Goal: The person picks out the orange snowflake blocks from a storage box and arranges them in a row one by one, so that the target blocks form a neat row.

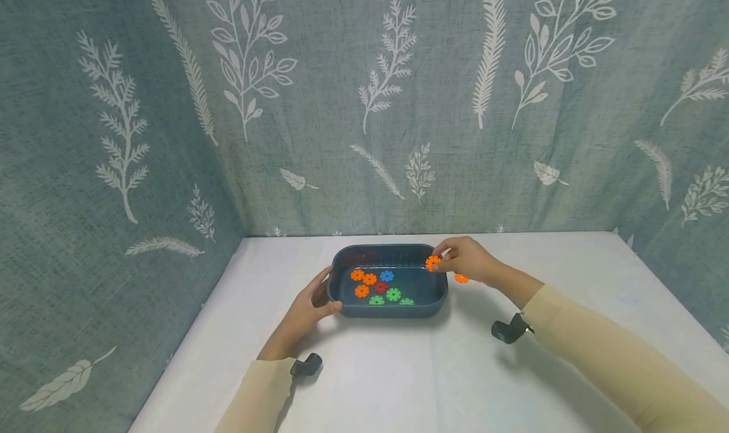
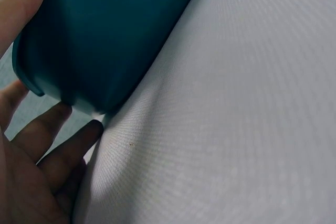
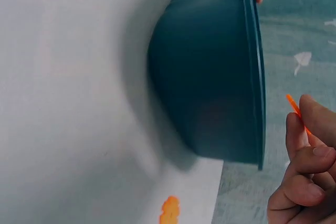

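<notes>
- My left hand (image 1: 304, 309) grips the left end of the dark blue-green tub (image 1: 390, 311), around the middle of the frame; my thumb lies at the front corner and my fingers reach toward the back.
- In the left wrist view, at the left edge, my thumb is over the tub's rim and some fingertips touch its end wall.
- My right hand (image 1: 469, 259), right of centre, pinches an orange notched disc (image 1: 431, 263) between thumb and finger, above the tub's right end.
- In the right wrist view I see that disc nearly edge-on at the right side, just beside the tub's rim and apart from it.
- Inside the tub, toward its left and middle, lie three orange discs (image 1: 361, 290), a blue disc (image 1: 386, 275), a red disc (image 1: 380, 287) and three green discs (image 1: 393, 294); the front wall partly hides two of the green ones.
- Another orange piece (image 1: 462, 278) lies on the white table (image 1: 370, 376), just right of the tub, below my right hand.
- My cream sleeves (image 1: 604, 351) come in from the bottom and lower right; leaf-patterned cloth (image 1: 342, 91) fills the upper frame.
</notes>
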The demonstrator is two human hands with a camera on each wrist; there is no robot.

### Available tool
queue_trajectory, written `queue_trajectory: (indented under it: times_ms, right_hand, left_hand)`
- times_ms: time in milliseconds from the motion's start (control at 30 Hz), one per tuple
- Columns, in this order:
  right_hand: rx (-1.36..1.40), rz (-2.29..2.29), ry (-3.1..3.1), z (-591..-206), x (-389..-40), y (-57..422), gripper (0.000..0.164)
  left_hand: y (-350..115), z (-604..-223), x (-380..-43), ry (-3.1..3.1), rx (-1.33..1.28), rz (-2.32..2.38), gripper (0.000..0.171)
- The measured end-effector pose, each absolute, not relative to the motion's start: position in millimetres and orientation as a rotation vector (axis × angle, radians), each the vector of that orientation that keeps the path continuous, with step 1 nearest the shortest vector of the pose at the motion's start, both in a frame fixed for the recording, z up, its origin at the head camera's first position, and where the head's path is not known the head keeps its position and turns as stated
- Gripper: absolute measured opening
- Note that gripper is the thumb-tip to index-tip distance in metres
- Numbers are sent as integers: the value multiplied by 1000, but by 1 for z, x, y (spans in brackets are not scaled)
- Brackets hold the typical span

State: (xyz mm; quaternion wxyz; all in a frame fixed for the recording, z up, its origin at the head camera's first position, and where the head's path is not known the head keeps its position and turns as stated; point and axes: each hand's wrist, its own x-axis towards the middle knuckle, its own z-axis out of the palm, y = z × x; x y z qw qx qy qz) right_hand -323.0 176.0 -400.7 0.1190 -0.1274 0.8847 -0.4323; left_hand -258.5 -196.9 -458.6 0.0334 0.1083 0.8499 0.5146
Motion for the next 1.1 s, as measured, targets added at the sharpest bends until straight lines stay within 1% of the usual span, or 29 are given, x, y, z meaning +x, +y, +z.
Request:
queue_trajectory:
  times_ms: [200,433,567,833,1100]
  right_hand:
    - [-301,-1299,2579,-408,-323,191,37]
    - [-242,-1291,2581,-412,-324,208,40]
    - [-222,-1286,2588,-414,-323,217,41]
    - [-156,-1293,2617,-419,-323,234,42]
    - [-107,-1329,2622,-424,-320,248,49]
  left_hand:
    - [-194,-457,-258,2611,299,1590,84]
    - [-204,-490,-276,2625,294,1649,85]
    - [-204,-489,-276,2623,282,1640,85]
    - [-199,-476,-269,2626,265,1590,86]
    - [-203,-489,-275,2629,269,1630,85]
